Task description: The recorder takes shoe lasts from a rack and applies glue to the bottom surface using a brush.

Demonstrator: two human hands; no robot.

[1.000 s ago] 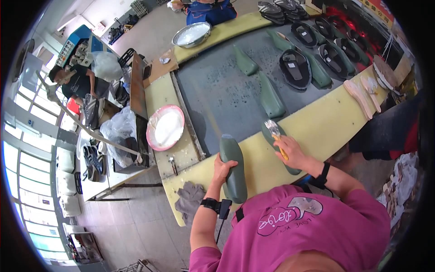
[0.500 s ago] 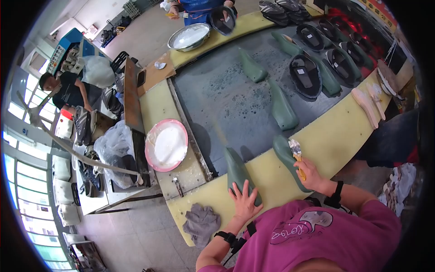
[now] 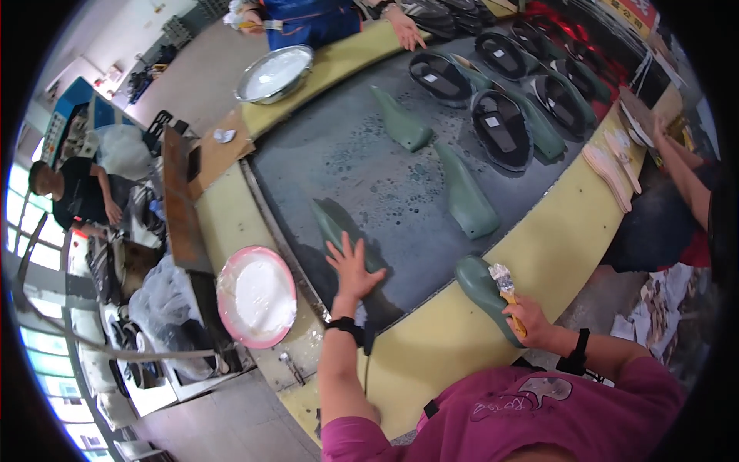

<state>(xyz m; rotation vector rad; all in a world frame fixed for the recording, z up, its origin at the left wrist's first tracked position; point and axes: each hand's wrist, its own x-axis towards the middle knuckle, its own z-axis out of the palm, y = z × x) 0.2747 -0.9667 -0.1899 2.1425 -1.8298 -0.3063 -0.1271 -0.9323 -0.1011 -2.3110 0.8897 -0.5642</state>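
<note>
My left hand (image 3: pixel 354 269), fingers spread, rests over the heel end of a green shoe last (image 3: pixel 329 222) on the dark tabletop. Its palm hides part of that last. In my right hand (image 3: pixel 531 322) is a paintbrush (image 3: pixel 504 285) with a yellow handle and white-coated bristles. The brush lies over the edge of another green shoe last (image 3: pixel 479 286) on the yellow border in front of me; whether the bristles touch it I cannot tell. Beyond it two more green lasts, one nearer (image 3: pixel 466 196) and one farther (image 3: pixel 400 122), lie on the dark surface.
A pink-rimmed basin (image 3: pixel 258 296) of white paste stands left, a metal bowl (image 3: pixel 275 73) at the far side. Dark shoe uppers (image 3: pixel 502 131) crowd the far right beside pale insoles (image 3: pixel 608 177). Co-workers' hands (image 3: pixel 404 27) show across the table and at the right.
My left hand has moved forward and left with the green last, from the yellow border onto the dark surface. The right hand keeps the brush near its last. A co-worker's upper now lies on the table.
</note>
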